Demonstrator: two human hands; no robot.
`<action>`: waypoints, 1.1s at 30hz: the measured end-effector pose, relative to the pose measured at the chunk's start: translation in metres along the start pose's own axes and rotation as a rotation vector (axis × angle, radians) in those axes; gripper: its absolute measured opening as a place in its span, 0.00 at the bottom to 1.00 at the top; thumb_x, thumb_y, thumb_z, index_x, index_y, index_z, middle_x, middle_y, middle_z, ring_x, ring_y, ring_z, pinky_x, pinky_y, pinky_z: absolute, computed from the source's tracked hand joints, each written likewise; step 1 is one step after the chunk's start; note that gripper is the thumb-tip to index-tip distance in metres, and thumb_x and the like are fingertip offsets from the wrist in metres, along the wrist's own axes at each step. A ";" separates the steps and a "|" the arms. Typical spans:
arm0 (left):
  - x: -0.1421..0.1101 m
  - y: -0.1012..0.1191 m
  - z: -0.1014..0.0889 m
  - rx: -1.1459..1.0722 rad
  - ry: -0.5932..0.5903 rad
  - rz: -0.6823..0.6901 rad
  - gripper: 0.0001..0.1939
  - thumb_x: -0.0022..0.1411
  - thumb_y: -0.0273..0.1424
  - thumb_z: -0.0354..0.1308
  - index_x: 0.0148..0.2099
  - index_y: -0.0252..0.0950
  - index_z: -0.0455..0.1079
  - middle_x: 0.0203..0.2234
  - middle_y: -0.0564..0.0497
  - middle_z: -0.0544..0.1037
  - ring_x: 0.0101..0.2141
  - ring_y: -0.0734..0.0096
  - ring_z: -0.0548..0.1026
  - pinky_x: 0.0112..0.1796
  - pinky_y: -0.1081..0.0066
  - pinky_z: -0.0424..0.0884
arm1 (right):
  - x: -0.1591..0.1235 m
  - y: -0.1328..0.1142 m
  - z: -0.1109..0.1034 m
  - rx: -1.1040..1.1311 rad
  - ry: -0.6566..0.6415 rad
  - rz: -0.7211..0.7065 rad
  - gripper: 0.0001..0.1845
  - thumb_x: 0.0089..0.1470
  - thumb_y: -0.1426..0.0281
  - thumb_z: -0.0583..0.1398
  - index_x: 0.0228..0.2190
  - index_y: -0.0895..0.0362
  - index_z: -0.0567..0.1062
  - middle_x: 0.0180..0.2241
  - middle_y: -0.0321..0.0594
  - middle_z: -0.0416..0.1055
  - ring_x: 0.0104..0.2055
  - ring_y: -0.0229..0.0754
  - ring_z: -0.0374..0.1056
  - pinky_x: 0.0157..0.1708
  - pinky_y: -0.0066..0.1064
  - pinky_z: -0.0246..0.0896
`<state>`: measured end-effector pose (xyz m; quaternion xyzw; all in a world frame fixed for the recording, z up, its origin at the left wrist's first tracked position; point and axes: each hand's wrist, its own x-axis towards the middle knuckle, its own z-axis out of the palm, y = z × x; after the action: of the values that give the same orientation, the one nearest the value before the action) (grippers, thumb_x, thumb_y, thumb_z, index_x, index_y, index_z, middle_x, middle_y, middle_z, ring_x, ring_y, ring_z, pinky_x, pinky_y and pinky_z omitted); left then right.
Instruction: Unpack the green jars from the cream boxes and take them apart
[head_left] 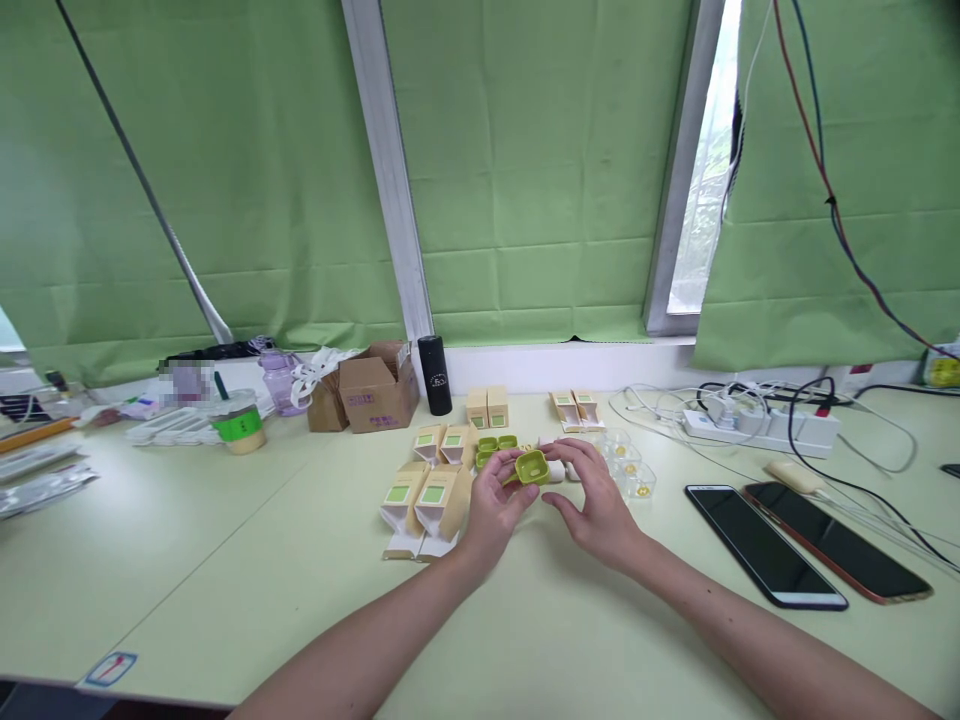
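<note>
My left hand [498,498] is closed around a small olive-green square cup [532,467], its hollow side facing me. Fingers of my right hand [592,498] curve near the cup's right edge, thumb spread apart from them; whether a fingertip touches it I cannot tell. Behind my left hand are more green square cups [486,444], partly hidden. Several beige cartons with green labels [444,492] stand with flaps open left of my hands. White round pieces [556,470] show between my hands. Clear plastic containers with yellow bits [630,462] lie behind my right hand.
Two beige boxes [487,407] and two opened cartons [576,410] stand farther back. A black bottle [435,375], a cardboard box [379,388] and a drink cup [238,425] are left. Two phones [765,545] and a power strip with cables [761,430] lie right.
</note>
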<state>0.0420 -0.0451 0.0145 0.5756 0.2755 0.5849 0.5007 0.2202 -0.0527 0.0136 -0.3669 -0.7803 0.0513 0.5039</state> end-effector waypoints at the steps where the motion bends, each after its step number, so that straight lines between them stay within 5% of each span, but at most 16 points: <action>1: 0.000 0.000 0.001 0.000 -0.005 -0.014 0.27 0.55 0.41 0.73 0.51 0.38 0.68 0.47 0.42 0.80 0.48 0.57 0.78 0.49 0.60 0.74 | 0.000 -0.001 0.000 0.027 -0.002 0.013 0.25 0.57 0.74 0.61 0.55 0.48 0.66 0.57 0.45 0.70 0.64 0.56 0.59 0.61 0.55 0.60; 16: -0.001 -0.007 0.008 0.099 -0.154 -0.055 0.24 0.61 0.51 0.66 0.47 0.35 0.74 0.42 0.41 0.82 0.43 0.55 0.81 0.46 0.60 0.75 | -0.005 0.007 0.006 0.061 0.054 0.056 0.23 0.56 0.74 0.60 0.53 0.49 0.67 0.50 0.46 0.71 0.57 0.55 0.64 0.52 0.49 0.68; 20: 0.001 -0.005 0.005 0.185 -0.058 -0.003 0.25 0.61 0.49 0.66 0.51 0.37 0.70 0.42 0.42 0.82 0.44 0.57 0.80 0.47 0.61 0.73 | -0.005 0.009 0.004 0.073 0.031 0.066 0.22 0.57 0.70 0.62 0.53 0.49 0.68 0.51 0.46 0.71 0.56 0.55 0.64 0.53 0.49 0.66; 27: 0.002 0.000 0.000 0.380 0.061 0.076 0.20 0.63 0.44 0.66 0.51 0.40 0.68 0.24 0.56 0.73 0.31 0.66 0.74 0.43 0.65 0.68 | -0.005 0.009 0.001 0.118 -0.009 0.126 0.21 0.59 0.65 0.63 0.53 0.48 0.69 0.53 0.46 0.70 0.57 0.55 0.65 0.52 0.46 0.67; 33: 0.002 -0.001 0.000 0.495 0.089 0.126 0.14 0.63 0.38 0.66 0.48 0.40 0.73 0.29 0.54 0.74 0.32 0.67 0.74 0.44 0.65 0.68 | -0.007 0.010 0.002 0.190 -0.011 0.170 0.20 0.60 0.64 0.63 0.53 0.48 0.69 0.55 0.45 0.69 0.59 0.53 0.65 0.55 0.47 0.65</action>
<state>0.0428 -0.0428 0.0145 0.6703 0.3956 0.5545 0.2945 0.2255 -0.0490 0.0025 -0.3823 -0.7407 0.1695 0.5258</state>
